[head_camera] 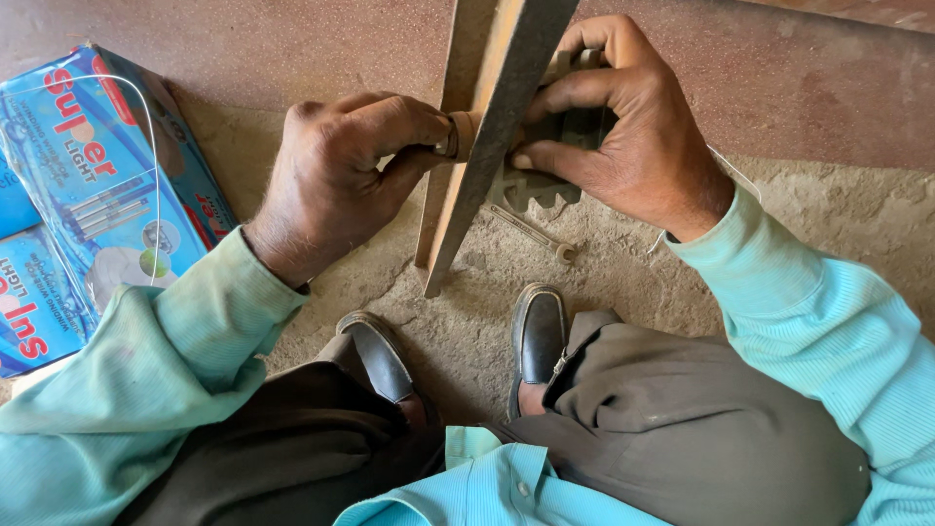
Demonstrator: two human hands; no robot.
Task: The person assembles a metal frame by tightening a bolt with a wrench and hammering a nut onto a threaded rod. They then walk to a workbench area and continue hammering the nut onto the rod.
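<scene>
A long metal angle bar [487,127] slants from the top of the view down to the sandy floor between my hands. My left hand [336,180] pinches a small round nut-like part [456,136] against the bar's left face. On the bar's right side my right hand [623,127] grips a toothed metal gear piece [534,190], fingers pressed on it. A small spanner [534,234] lies on the floor just below the gear.
Blue cardboard boxes [93,195] with a thin wire over them lie at the left. My two black shoes [538,336] rest on the cracked sandy floor [828,205] below the bar. A reddish floor strip runs along the top.
</scene>
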